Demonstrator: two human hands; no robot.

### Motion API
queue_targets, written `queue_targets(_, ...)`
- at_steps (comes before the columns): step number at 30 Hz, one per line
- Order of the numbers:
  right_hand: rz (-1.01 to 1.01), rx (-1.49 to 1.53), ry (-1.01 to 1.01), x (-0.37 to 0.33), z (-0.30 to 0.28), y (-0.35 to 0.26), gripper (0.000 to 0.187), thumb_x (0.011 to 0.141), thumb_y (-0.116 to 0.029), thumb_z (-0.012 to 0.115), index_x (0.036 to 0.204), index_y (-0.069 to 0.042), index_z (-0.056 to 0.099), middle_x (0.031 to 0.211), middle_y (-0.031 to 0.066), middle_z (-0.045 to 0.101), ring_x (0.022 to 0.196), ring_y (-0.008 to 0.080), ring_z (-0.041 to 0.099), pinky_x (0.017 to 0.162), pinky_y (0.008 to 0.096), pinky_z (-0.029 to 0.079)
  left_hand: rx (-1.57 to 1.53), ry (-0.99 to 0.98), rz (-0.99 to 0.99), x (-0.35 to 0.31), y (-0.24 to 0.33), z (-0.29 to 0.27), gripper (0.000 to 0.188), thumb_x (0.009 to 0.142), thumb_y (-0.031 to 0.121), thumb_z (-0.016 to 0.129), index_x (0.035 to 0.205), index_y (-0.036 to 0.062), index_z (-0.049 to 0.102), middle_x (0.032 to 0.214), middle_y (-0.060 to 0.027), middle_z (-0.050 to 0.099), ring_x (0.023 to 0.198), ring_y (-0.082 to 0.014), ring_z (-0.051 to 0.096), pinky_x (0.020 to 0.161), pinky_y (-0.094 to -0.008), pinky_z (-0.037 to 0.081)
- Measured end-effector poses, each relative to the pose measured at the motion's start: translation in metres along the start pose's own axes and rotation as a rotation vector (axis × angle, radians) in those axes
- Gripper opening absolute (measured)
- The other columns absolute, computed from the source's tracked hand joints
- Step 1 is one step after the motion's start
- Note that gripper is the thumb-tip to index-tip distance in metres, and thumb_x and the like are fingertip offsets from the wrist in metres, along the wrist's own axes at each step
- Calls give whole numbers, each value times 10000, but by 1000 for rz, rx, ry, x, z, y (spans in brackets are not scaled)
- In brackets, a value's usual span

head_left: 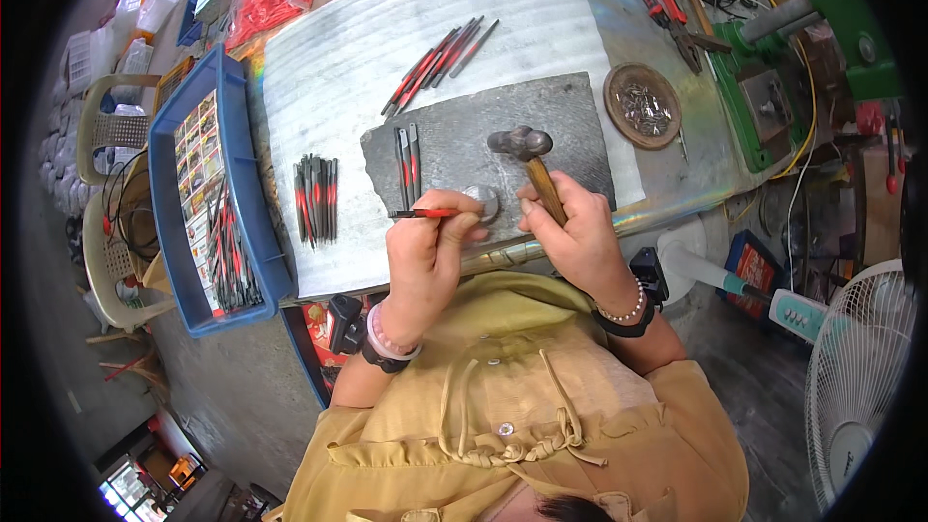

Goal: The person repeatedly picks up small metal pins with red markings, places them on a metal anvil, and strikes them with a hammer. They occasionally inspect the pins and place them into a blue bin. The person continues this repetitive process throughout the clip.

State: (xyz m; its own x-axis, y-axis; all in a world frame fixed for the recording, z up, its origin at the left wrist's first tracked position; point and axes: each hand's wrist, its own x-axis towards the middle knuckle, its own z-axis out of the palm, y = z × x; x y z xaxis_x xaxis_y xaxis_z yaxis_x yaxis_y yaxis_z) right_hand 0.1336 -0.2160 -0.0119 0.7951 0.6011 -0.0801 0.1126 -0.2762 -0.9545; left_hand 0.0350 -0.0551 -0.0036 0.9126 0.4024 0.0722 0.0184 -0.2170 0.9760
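Note:
My left hand [421,253] is closed on a slim black-and-red stick [430,214], which points left across its fingertips. In my right hand [578,232] is a ball-peen hammer [522,142], gripped by its wooden handle, its dark head above the grey slab [464,150]. The right thumb and index finger are close together; whether they pinch something small I cannot make out. Between the hands a round, shiny metal piece [486,205] sits at the slab's near edge. Two or so similar black-and-red sticks [408,166] lie side by side on the slab's left part.
White foam sheeting [348,68] covers the table. Several sticks lie behind the slab [440,63]; a bundle [316,198] lies left of it. A blue tray [280,275] holds more. At right are a dish of small metal parts [642,104], pliers [677,24], a green machine [759,106] and a fan [860,377].

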Motion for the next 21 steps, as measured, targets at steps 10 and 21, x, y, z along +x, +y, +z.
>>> queue_targets(10,1,-29,10,0,0,0,160,896,-41,589,1026,50,607,792,107,691,738,144,694,682,279,534,-64,11,-54,-1,1,1,79,960,-27,525,959,-52,600,891,-96,629,742,-156,688,649,-249,552)
queue_targets(21,-19,-55,11,-1,0,4,160,893,-50,597,1023,41,613,761,100,686,712,142,684,669,282,528,311,-71,258,2,1,2,110,898,-101,553,977,-32,585,909,-127,621,736,-192,665,662,-268,555)
